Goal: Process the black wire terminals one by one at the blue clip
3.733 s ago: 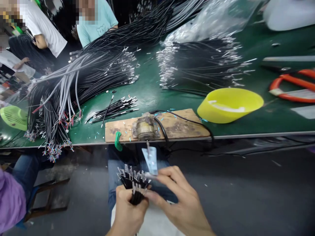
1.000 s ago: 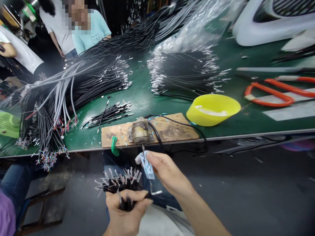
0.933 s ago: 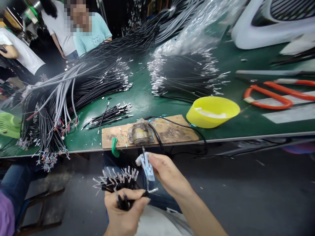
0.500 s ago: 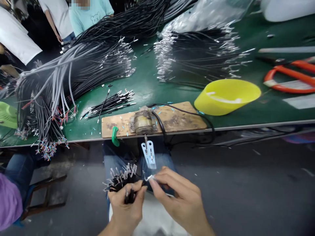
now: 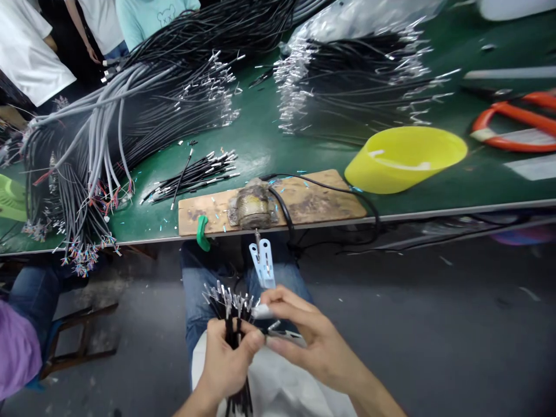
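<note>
Below the table edge, over the lap: wires being sorted.
The left hand is clenched around an upright bundle of black wires, tips up; the right hand, just beside it, pinches one metal-tipped wire end lying crosswise at the bundle's top.
</note>
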